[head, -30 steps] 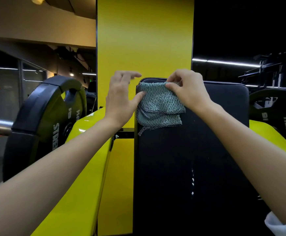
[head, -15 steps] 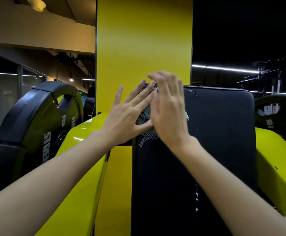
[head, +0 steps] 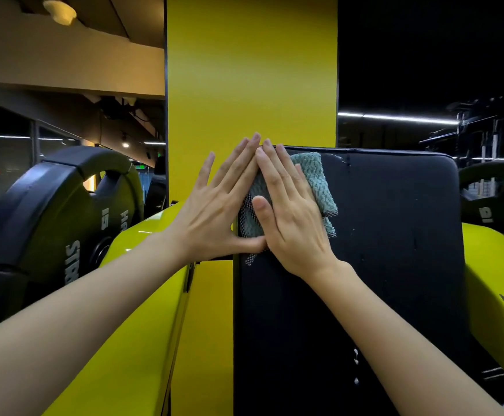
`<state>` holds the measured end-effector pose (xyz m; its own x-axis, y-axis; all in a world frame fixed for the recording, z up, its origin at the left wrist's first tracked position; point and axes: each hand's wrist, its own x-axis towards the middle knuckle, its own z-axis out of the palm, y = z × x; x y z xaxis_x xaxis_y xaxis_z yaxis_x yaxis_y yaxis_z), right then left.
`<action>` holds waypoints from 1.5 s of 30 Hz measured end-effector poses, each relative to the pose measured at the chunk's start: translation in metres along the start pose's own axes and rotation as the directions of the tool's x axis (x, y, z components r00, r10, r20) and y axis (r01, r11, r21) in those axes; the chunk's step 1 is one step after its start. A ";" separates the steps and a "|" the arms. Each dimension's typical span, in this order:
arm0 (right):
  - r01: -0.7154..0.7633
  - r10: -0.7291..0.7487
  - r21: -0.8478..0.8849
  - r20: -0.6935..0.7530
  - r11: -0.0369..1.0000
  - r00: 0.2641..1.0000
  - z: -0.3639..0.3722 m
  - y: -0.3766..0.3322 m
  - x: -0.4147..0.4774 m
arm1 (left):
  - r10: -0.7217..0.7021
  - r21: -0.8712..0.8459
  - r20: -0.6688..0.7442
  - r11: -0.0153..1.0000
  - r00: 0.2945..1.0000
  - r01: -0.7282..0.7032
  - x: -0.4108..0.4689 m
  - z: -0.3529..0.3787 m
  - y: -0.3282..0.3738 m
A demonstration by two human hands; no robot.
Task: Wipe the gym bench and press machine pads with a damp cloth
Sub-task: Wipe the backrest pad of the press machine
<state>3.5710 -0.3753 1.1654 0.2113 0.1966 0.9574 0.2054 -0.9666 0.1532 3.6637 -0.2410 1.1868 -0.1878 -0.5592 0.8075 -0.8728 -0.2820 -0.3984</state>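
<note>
Right hand: flat, fingers straight and close together, palm pressing the cloth onto the pad. No grip, nothing curled.

Left hand: also flat, fingers straight and slightly spread, lying over the pad's left edge. Its fingertips meet the right hand's at 12 o'clock and its thumb tip meets the right hand's edge at 6, so the two form a triangle. It holds nothing.

The cloth is grey-green and folded, at the pad's upper-left corner. It shows at 2 o'clock of the right hand and in the gap between the hands.

The pad is black and upright, with white specks at its 6 o'clock.

Yellow pillar behind, at 12. Yellow frame arm at 7, black weight plate at 9. Second plate at 3.
</note>
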 end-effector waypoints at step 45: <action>-0.084 0.014 -0.383 -0.182 0.920 0.983 0.006 0.012 -0.006 | 0.067 -0.029 0.187 0.998 0.980 -0.063 0.016 -0.017 -0.013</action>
<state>3.5782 -0.3872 1.1605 0.0361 0.1502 0.9880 -0.1950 -0.9686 0.1543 3.6646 -0.2333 1.2127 -0.1585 -0.7128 0.6832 -0.8721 -0.2233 -0.4353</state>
